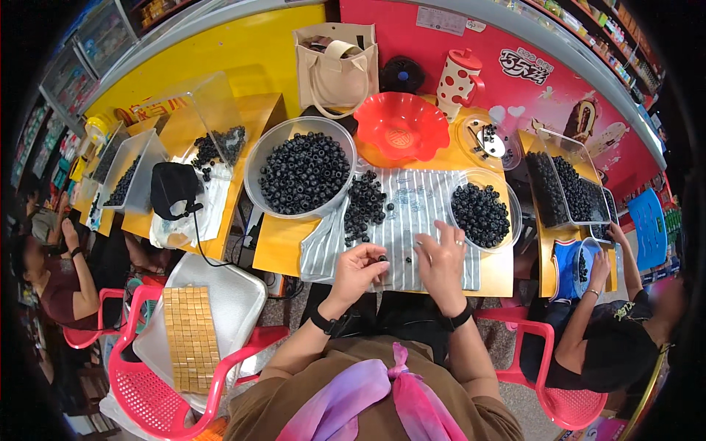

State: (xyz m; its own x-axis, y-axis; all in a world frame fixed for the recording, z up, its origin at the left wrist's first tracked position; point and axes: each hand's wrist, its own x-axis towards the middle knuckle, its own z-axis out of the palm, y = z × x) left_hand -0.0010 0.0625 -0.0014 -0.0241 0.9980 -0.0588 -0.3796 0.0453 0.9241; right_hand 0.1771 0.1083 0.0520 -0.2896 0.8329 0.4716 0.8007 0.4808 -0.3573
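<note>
Two hands work at the near edge of a yellow counter (283,246), over a grey striped cloth (419,213) spread across it. Largest item: a big clear bowl (254,184) at the cloth's far left corner, filled with small black rings. A red scalloped bowl (401,125) stands behind the cloth, and a beige tote bag (336,70) behind that. A smaller clear bowl (515,213) of black rings sits at the cloth's right edge, just beyond the right hand. A loose pile of black rings (364,206) lies on the cloth between the two clear bowls. A white jug with red dots (457,79) stands right of the red bowl.

Left hand (358,268): fingers curled narrow, pinching a small black ring (382,258) at the fingertips, just above the cloth's near edge. Right hand (441,257): palm down on the cloth, fingers half bent; whether it holds anything cannot be told. A few single rings lie between the hands.
</note>
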